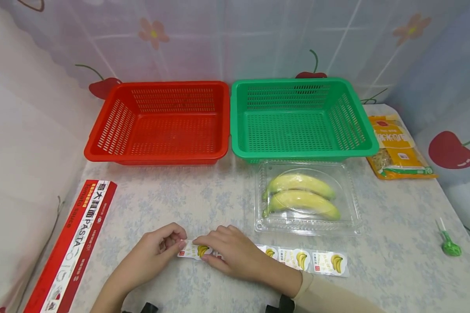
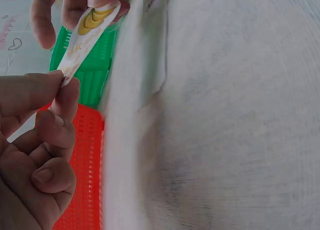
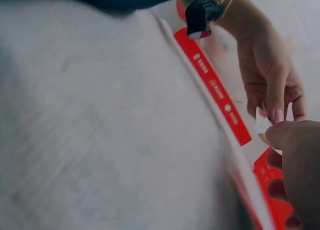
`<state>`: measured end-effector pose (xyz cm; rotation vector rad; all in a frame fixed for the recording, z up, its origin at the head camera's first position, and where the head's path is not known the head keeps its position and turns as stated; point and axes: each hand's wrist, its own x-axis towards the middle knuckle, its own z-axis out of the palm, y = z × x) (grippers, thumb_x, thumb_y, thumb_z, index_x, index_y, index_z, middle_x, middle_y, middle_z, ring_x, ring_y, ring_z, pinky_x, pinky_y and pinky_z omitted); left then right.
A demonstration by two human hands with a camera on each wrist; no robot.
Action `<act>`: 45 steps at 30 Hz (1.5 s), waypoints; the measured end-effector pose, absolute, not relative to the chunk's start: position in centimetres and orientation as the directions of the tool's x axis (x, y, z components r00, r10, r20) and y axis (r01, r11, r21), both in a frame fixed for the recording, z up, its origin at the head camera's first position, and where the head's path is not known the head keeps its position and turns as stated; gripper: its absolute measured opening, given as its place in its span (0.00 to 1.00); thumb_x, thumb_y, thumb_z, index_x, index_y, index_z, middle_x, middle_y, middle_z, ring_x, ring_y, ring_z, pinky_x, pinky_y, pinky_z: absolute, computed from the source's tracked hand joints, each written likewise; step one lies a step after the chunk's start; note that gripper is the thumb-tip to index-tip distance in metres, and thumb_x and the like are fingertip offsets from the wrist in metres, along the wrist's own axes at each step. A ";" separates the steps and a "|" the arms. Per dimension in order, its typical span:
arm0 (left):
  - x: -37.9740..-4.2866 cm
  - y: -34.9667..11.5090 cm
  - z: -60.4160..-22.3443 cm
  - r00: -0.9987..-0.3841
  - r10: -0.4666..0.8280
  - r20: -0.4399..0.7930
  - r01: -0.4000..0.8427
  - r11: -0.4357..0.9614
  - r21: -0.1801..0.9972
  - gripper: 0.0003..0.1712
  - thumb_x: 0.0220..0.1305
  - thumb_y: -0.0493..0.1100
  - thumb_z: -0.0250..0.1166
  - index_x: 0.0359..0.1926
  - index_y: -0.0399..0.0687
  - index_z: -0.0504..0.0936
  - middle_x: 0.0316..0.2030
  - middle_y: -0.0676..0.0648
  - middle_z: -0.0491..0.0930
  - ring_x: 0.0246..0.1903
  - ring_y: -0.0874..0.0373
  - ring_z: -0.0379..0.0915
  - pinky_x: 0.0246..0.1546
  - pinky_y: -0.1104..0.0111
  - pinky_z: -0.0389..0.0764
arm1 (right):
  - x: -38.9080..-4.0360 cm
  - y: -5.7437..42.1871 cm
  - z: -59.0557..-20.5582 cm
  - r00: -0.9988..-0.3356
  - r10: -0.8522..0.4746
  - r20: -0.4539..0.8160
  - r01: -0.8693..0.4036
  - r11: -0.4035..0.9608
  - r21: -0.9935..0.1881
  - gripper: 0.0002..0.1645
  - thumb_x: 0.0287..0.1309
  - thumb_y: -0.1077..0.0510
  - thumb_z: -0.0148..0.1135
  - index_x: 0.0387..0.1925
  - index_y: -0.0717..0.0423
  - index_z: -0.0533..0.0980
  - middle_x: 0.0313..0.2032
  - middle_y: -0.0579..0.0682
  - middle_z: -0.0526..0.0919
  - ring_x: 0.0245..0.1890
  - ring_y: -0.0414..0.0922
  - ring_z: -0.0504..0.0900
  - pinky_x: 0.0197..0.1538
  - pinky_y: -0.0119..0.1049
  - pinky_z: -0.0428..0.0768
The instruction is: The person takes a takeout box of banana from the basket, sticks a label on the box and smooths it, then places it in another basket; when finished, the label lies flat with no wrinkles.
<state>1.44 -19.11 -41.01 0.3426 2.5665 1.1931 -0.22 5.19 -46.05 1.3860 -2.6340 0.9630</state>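
A strip of joined white pieces printed with bananas (image 1: 294,259) runs left to right near the front of the table; whether they are labels or small packets I cannot tell. My left hand (image 1: 156,252) pinches its left end between thumb and forefinger, clearly seen in the left wrist view (image 2: 75,55). Just to the right, my right hand (image 1: 235,256) holds the strip by thumb and fingers, covering part of it. In the right wrist view, the right hand (image 3: 305,160) and left hand (image 3: 272,75) meet at the strip's end (image 3: 261,121).
Behind stand a red basket (image 1: 172,161) and a green basket (image 1: 305,154). A clear plastic box (image 1: 348,195) holds two bananas (image 1: 301,200). A long red pasta box (image 1: 74,243) lies left. At right are a yellow food bag (image 1: 399,148) and a green-wrapped lollipop (image 1: 450,248).
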 end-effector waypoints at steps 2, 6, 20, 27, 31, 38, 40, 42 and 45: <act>1.5 -19.0 -40.8 -0.932 0.333 -0.146 0.088 0.595 0.799 0.04 0.66 0.44 0.66 0.38 0.60 0.79 0.26 0.59 0.76 0.26 0.67 0.71 0.28 0.73 0.75 | -0.2 5.3 -45.4 -0.616 -0.738 0.274 -0.725 0.395 -0.565 0.18 0.69 0.49 0.58 0.59 0.43 0.75 0.44 0.35 0.83 0.39 0.31 0.77 0.48 0.25 0.74; 1.5 -18.7 -40.3 -0.936 0.340 -0.092 0.108 0.526 0.844 0.06 0.66 0.42 0.66 0.39 0.60 0.78 0.27 0.58 0.76 0.26 0.66 0.71 0.26 0.73 0.75 | -0.1 5.7 -44.0 -0.639 -0.719 0.274 -0.669 0.344 -0.658 0.15 0.69 0.53 0.58 0.55 0.46 0.77 0.37 0.37 0.81 0.29 0.29 0.71 0.37 0.16 0.69; 0.1 -14.1 -37.5 -0.950 0.311 0.017 0.172 0.480 0.860 0.05 0.67 0.45 0.67 0.40 0.61 0.79 0.27 0.58 0.77 0.24 0.65 0.70 0.24 0.73 0.71 | -0.1 10.0 -38.2 -0.760 -0.577 0.297 -0.588 0.418 -0.693 0.16 0.66 0.57 0.63 0.54 0.46 0.78 0.30 0.36 0.75 0.21 0.25 0.63 0.26 0.17 0.67; -2.4 -9.7 -37.1 -0.945 0.325 0.043 0.183 0.413 0.892 0.05 0.65 0.43 0.68 0.40 0.59 0.81 0.28 0.58 0.79 0.24 0.63 0.69 0.25 0.73 0.69 | -0.5 13.6 -37.1 -0.832 -0.457 0.315 -0.532 0.493 -0.689 0.17 0.64 0.60 0.64 0.53 0.47 0.79 0.28 0.35 0.74 0.19 0.26 0.62 0.23 0.22 0.67; -3.7 -6.9 -37.0 -0.933 0.356 0.057 0.202 0.383 0.901 0.04 0.65 0.42 0.67 0.39 0.57 0.81 0.29 0.58 0.80 0.23 0.63 0.69 0.25 0.74 0.69 | -0.8 15.7 -36.8 -0.854 -0.387 0.348 -0.516 0.543 -0.663 0.18 0.61 0.62 0.67 0.53 0.48 0.80 0.29 0.34 0.75 0.20 0.27 0.63 0.23 0.22 0.68; -5.6 -1.7 -36.6 -0.896 0.396 0.200 0.382 0.460 0.802 0.02 0.66 0.40 0.65 0.39 0.50 0.82 0.30 0.56 0.82 0.21 0.65 0.66 0.25 0.74 0.70 | -1.6 19.6 -36.5 -0.906 -0.276 0.319 -0.419 0.685 -0.596 0.20 0.59 0.63 0.69 0.52 0.47 0.80 0.31 0.37 0.76 0.18 0.29 0.63 0.22 0.25 0.67; -5.9 -0.3 -36.5 -0.882 0.403 0.245 0.440 0.516 0.735 0.03 0.66 0.40 0.64 0.40 0.49 0.83 0.32 0.54 0.83 0.24 0.64 0.69 0.29 0.73 0.73 | -1.9 20.5 -36.4 -0.921 -0.259 0.291 -0.385 0.725 -0.571 0.19 0.60 0.61 0.68 0.53 0.47 0.80 0.32 0.38 0.76 0.17 0.30 0.62 0.21 0.27 0.66; -6.1 0.8 -36.6 -0.870 0.413 0.269 0.477 0.568 0.670 0.03 0.67 0.40 0.63 0.40 0.48 0.82 0.33 0.53 0.84 0.28 0.62 0.73 0.34 0.72 0.76 | -2.1 21.3 -36.5 -0.930 -0.246 0.273 -0.360 0.759 -0.542 0.18 0.60 0.59 0.68 0.53 0.46 0.80 0.32 0.39 0.77 0.17 0.31 0.61 0.21 0.27 0.65; -6.5 2.2 -36.6 -0.865 0.426 0.264 0.490 0.608 0.625 0.04 0.68 0.40 0.62 0.41 0.48 0.82 0.35 0.53 0.85 0.35 0.59 0.79 0.39 0.70 0.79 | -2.4 22.2 -36.6 -0.932 -0.232 0.279 -0.347 0.793 -0.501 0.18 0.60 0.59 0.69 0.52 0.47 0.80 0.32 0.40 0.79 0.17 0.31 0.60 0.20 0.28 0.63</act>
